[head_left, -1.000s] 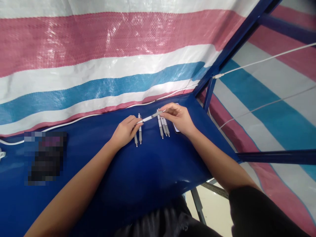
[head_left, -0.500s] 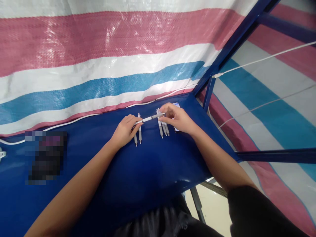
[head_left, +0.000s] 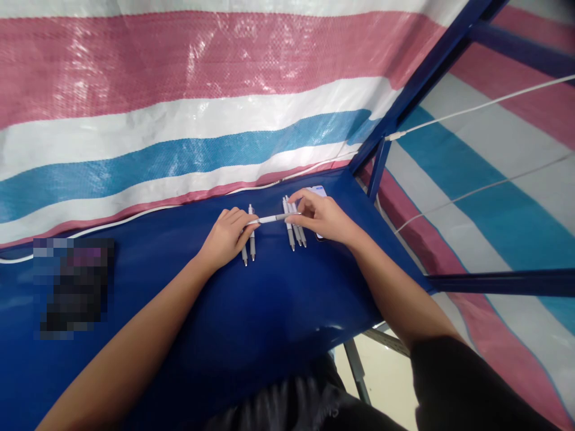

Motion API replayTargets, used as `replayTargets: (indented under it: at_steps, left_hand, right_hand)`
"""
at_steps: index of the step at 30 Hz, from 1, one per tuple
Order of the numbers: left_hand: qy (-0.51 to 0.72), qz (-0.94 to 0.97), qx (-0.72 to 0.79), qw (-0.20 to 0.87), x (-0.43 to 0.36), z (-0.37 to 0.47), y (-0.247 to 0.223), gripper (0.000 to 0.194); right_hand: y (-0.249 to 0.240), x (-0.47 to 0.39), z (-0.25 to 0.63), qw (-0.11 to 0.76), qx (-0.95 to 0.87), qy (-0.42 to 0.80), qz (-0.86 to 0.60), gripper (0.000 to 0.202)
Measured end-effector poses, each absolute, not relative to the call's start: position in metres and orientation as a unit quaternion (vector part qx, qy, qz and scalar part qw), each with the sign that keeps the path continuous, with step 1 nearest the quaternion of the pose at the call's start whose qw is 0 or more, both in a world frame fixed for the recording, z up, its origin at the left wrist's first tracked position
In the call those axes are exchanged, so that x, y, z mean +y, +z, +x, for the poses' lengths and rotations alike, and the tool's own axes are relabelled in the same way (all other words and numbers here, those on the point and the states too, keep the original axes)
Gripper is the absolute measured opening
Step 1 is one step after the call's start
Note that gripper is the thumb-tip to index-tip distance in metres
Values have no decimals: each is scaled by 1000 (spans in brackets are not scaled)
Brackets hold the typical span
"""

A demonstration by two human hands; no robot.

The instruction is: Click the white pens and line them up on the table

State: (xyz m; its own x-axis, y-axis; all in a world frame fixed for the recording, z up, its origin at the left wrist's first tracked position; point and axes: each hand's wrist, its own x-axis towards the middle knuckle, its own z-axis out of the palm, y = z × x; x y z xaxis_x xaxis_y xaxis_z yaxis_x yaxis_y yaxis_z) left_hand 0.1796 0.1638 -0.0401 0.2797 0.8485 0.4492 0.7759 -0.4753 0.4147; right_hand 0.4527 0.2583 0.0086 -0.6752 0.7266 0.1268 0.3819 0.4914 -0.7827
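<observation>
A white and grey pen (head_left: 269,219) is held almost level above the table. My left hand (head_left: 229,236) is closed on its white end, thumb and fingers pinching it. My right hand (head_left: 321,215) is closed around the grey tip end, its thumb below the pen and the index finger curled above. Under my left hand lie two similar pens (head_left: 252,245), partly covered by it. Several more pens (head_left: 290,230) lie side by side beneath the held pen and my right fingers, tips towards me. Beyond my right hand a phone (head_left: 320,191) shows in part.
The blue table (head_left: 278,299) meets a striped plastic sheet (head_left: 188,155) at the back, with a white cable (head_left: 130,215) along the edge. A dark pixelated object (head_left: 78,287) lies at left. Blue metal frame bars (head_left: 380,167) stand at right.
The held pen has tilted closer to level, its grey tip end coming down slightly. My right hand has shifted a little with it. The camera view has moved slightly.
</observation>
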Motion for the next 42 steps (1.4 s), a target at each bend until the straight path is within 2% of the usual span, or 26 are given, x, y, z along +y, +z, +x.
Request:
replayTargets:
  at_steps: [3, 6, 9, 12, 15, 19, 22, 25, 28, 31, 35, 42]
  left_hand:
    - [317, 793, 516, 65, 164, 179, -41, 38]
    - [317, 795, 514, 68, 162, 179, -38, 42]
    - [345, 781, 513, 80, 160, 179, -32, 41]
    - [451, 700, 535, 144, 161, 183, -23, 33]
    - [569, 589, 531, 220, 165, 189, -12, 40]
    - [625, 556, 486, 252, 175, 200, 4, 35]
    - [623, 551, 476, 286, 189, 201, 13, 35]
    - [625, 521, 492, 309, 206, 194, 11, 36]
    - [633, 481, 525, 304, 217, 185, 1, 38]
    - [630, 456, 543, 318, 220, 184, -8, 44]
    - [618, 460, 536, 345, 218, 191, -15, 43]
    - [602, 463, 556, 338, 218, 192, -21, 45]
  right_hand:
    - [10, 258, 452, 199, -850, 389, -296, 48]
    - [15, 256, 451, 167, -861, 379, -294, 55]
    - [19, 254, 450, 173, -847, 403, -301, 63]
    - [16, 252, 447, 193, -790, 479, -331, 68]
    - [9, 248, 441, 216, -718, 557, -358, 71]
    - [7, 244, 437, 181, -688, 606, -356, 75]
    - [9, 242, 439, 191, -766, 520, -326, 71]
    - [5, 244, 439, 230, -877, 322, -273, 50]
    - [-2, 245, 439, 174, -933, 193, -250, 36]
    - [-3, 241, 438, 121, -949, 128, -262, 38]
    - [4, 230, 436, 97, -955, 90, -265, 37]
    - [5, 228, 433, 80, -960, 155, -218, 28]
